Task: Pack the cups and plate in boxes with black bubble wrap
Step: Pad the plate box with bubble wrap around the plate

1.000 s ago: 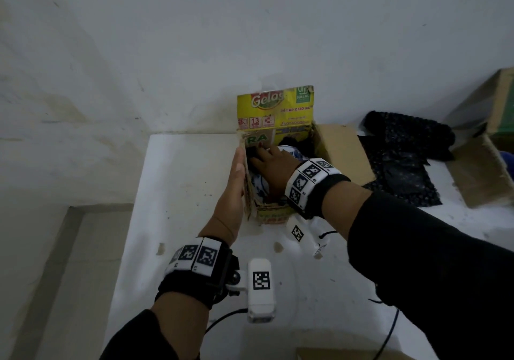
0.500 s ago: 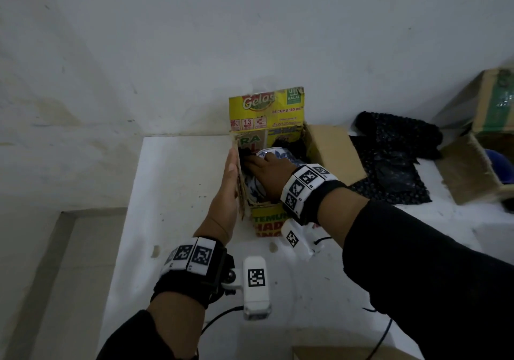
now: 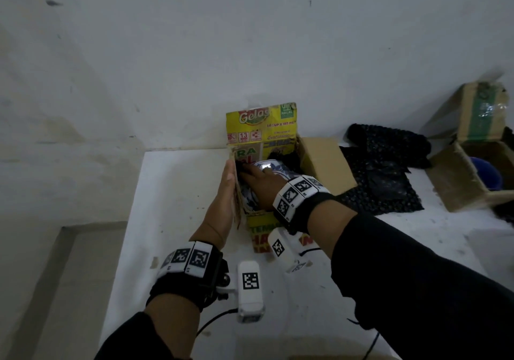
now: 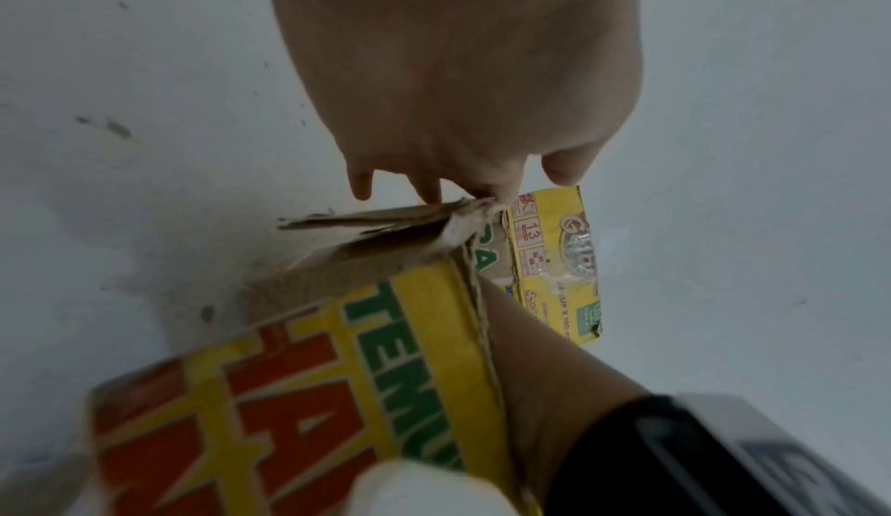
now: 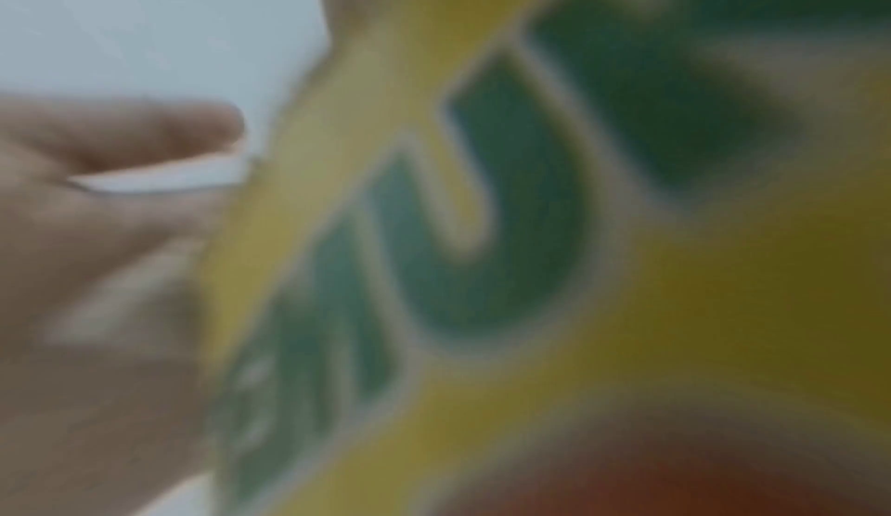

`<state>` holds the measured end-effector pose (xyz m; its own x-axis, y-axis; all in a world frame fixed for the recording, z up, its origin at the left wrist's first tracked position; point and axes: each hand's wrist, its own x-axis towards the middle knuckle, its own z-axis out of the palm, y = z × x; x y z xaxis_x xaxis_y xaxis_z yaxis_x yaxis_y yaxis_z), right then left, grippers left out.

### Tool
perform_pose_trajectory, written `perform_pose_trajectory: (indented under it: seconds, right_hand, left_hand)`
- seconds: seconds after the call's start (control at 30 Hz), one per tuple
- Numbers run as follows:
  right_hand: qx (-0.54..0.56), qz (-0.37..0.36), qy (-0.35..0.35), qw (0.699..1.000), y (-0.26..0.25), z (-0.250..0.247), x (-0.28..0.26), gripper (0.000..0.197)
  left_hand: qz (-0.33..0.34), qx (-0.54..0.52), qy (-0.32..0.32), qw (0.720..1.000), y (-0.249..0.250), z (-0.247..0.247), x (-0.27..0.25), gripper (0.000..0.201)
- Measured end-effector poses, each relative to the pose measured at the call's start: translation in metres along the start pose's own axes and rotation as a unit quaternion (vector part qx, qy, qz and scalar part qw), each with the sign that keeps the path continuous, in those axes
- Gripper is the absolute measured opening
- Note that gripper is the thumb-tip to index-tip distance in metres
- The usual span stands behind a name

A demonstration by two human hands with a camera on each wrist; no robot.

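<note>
A yellow printed cardboard box [image 3: 261,134] stands open on the white floor by the wall. My left hand [image 3: 225,192] lies flat, fingers straight, against the outside of its left flap [image 4: 385,225]. My right hand [image 3: 257,177] reaches into the box, its fingers stretched over a white-and-blue patterned dish [image 3: 274,168] that sits among black bubble wrap [image 3: 286,159]; the fingertips are hidden in the dark. More black bubble wrap [image 3: 381,176] lies spread to the right of the box. The right wrist view is blurred and shows only the box front [image 5: 482,219].
A second brown box [image 3: 459,181] stands open at the far right with a blue object [image 3: 485,172] inside. The wall runs close behind the boxes. A step edge [image 3: 130,220] drops to a lower grey floor on the left. A cable [image 3: 370,343] trails near my right sleeve.
Both hands stay at the box. The white-and-blue dish shows a little more above my right hand, and the view has shifted slightly.
</note>
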<state>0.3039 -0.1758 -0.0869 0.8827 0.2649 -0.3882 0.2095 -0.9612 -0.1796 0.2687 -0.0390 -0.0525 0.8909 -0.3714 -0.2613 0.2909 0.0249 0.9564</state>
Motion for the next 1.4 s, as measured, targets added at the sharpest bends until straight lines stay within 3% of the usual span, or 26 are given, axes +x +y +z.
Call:
perform_pose_trajectory:
  seconds: [0.1, 0.2, 0.3, 0.33, 0.47, 0.53, 0.67, 0.83, 0.97, 1.17, 1.27, 1.4]
  right_hand:
    - [0.078, 0.005, 0.019, 0.997, -0.003, -0.002, -0.01, 0.079]
    - [0.131, 0.0, 0.032, 0.991, -0.006, -0.016, -0.03, 0.061]
    - [0.193, -0.005, 0.091, 0.977, 0.0, -0.036, -0.06, 0.04]
    - [0.206, -0.006, 0.116, 0.972, 0.005, -0.042, -0.072, 0.034]
    - [0.212, -0.007, 0.248, 0.945, 0.044, -0.057, -0.124, 0.022]
    - [0.227, 0.025, 0.282, 0.932, 0.075, -0.057, -0.147, 0.021]
    - [0.259, 0.116, 0.321, 0.904, 0.138, -0.046, -0.185, 0.017]
    - [0.287, 0.195, 0.307, 0.886, 0.197, -0.017, -0.209, 0.025]
    - [0.29, 0.222, 0.241, 0.899, 0.231, 0.008, -0.205, 0.044]
    - [0.282, 0.186, 0.171, 0.926, 0.257, 0.049, -0.185, 0.059]
    - [0.206, 0.191, 0.154, 0.947, 0.263, 0.063, -0.179, 0.05]
    - [0.183, 0.203, 0.189, 0.943, 0.265, 0.065, -0.175, 0.027]
  left_hand:
    - [0.001, 0.001, -0.001, 1.0, 0.012, 0.009, -0.005, 0.045]
    - [0.018, 0.028, 0.027, 0.999, 0.008, 0.005, 0.003, 0.047]
    - [0.014, 0.122, 0.051, 0.991, 0.005, 0.0, 0.011, 0.074]
    - [0.022, 0.171, 0.066, 0.983, 0.002, 0.0, 0.015, 0.081]
    - [0.118, 0.311, 0.121, 0.935, 0.025, 0.038, 0.013, 0.067]
    - [0.156, 0.333, 0.1, 0.924, 0.034, 0.066, 0.01, 0.068]
    - [0.198, 0.367, -0.003, 0.909, 0.041, 0.138, 0.003, 0.067]
    - [0.255, 0.421, -0.113, 0.863, 0.021, 0.219, 0.019, 0.057]
    - [0.181, 0.458, -0.156, 0.856, -0.012, 0.263, 0.041, 0.058]
    - [0.078, 0.489, -0.158, 0.854, -0.064, 0.284, 0.068, 0.058]
    - [0.066, 0.512, -0.148, 0.843, -0.079, 0.286, 0.073, 0.057]
    - [0.076, 0.524, -0.128, 0.839, -0.082, 0.286, 0.076, 0.057]
